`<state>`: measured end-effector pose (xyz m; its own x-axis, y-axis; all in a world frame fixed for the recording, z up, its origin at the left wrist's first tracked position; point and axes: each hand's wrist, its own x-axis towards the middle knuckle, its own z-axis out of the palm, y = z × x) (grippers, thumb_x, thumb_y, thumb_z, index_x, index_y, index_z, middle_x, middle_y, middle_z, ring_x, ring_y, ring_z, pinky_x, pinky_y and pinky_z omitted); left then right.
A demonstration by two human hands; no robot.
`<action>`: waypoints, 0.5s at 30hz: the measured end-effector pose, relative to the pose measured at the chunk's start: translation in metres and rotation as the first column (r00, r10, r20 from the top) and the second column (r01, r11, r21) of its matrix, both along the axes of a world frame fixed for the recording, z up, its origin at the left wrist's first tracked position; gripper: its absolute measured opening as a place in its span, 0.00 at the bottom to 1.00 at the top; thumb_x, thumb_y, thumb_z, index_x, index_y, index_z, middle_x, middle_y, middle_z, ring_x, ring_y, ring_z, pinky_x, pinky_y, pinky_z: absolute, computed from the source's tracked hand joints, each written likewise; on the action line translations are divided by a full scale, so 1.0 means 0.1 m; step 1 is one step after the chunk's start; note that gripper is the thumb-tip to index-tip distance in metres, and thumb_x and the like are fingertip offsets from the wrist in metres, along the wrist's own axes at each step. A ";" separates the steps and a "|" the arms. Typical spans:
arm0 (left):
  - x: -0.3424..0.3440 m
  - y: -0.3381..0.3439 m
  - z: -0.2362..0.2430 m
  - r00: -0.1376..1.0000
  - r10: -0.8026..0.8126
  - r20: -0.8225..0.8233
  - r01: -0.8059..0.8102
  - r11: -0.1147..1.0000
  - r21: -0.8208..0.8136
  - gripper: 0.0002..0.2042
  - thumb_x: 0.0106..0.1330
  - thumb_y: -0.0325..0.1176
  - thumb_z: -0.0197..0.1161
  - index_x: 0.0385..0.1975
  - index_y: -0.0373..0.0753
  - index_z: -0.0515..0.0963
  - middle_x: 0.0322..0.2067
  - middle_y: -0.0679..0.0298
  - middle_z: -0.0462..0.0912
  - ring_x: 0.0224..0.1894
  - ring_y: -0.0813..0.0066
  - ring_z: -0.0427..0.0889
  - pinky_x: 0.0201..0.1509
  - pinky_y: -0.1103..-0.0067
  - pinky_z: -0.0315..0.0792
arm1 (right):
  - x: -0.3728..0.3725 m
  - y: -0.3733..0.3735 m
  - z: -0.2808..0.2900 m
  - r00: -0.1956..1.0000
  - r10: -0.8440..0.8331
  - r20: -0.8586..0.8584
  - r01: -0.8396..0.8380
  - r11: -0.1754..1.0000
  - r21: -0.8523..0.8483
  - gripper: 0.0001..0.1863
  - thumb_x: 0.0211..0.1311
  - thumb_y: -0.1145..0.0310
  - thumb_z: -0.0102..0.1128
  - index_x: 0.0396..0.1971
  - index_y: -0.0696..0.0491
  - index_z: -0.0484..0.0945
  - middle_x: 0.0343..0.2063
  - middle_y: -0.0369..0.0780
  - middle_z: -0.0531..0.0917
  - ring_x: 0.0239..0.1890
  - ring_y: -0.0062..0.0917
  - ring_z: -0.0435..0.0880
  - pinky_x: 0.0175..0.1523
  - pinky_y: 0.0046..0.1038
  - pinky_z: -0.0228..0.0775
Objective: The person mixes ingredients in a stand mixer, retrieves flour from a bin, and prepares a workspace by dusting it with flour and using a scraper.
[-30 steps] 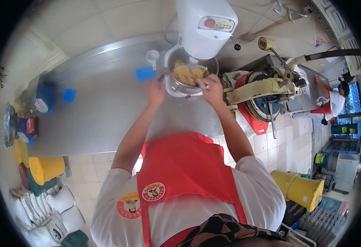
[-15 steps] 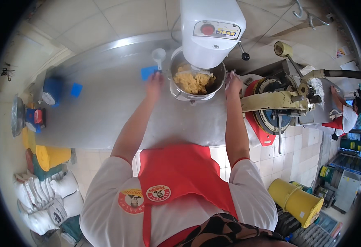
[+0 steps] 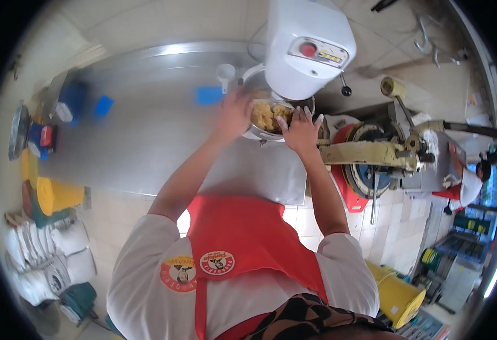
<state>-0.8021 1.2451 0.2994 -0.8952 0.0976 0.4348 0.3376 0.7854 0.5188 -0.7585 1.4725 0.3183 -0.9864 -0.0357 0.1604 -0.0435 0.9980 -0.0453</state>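
Note:
A metal mixing bowl [image 3: 275,136] sits beneath the white mixer head [image 3: 311,51], with lumpy yellow dough [image 3: 264,116] inside. My right hand [image 3: 303,129] lies over the bowl's front right rim, open, fingers spread, pale residue on the fingertips. It hides that side of the bowl and part of the dough. At the bowl's left side is my left hand [image 3: 235,116], smeared by motion; whether it touches the rim I cannot tell. Just beyond it, a white measuring scoop [image 3: 225,72] rests on the steel table near a blue flat piece [image 3: 209,95].
To the right stands a cream and red machine [image 3: 362,152] with a long lever. On the table's left are a blue container [image 3: 73,102] and a small blue piece [image 3: 104,106]. A yellow bin [image 3: 58,195] is below left. Another person [image 3: 468,184] works at the far right.
My right hand has moved from the bowl's right side onto its front right rim, fingers spreading. My left hand has come closer to the bowl. The view has shifted slightly.

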 end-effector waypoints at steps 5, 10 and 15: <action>0.24 0.00 -0.06 0.994 0.062 0.094 -0.059 0.998 -0.034 0.18 0.73 0.44 0.59 0.58 0.46 0.81 0.65 0.55 0.69 0.68 0.54 0.68 0.70 0.50 0.60 | -0.05 -0.03 0.16 0.956 -0.043 0.290 0.014 0.995 0.102 0.43 0.73 0.35 0.40 0.58 0.64 0.78 0.66 0.50 0.75 0.75 0.41 0.63 0.71 0.74 0.39; 0.24 -0.04 0.01 0.998 0.046 -0.039 -0.044 0.998 0.054 0.17 0.70 0.40 0.63 0.57 0.45 0.81 0.62 0.57 0.72 0.65 0.54 0.70 0.67 0.54 0.64 | 0.06 -0.14 0.36 0.991 -0.123 0.051 0.131 0.969 -0.208 0.16 0.70 0.55 0.57 0.38 0.51 0.86 0.36 0.47 0.88 0.43 0.46 0.86 0.61 0.60 0.62; 0.19 0.04 0.16 0.999 0.008 -0.043 -0.008 1.000 -0.010 0.15 0.66 0.36 0.65 0.51 0.44 0.83 0.49 0.64 0.80 0.59 0.58 0.73 0.58 0.60 0.69 | -0.29 0.05 0.17 0.943 -0.059 -0.327 -0.093 0.898 -0.429 0.08 0.57 0.70 0.68 0.37 0.51 0.85 0.32 0.46 0.86 0.37 0.47 0.85 0.50 0.48 0.70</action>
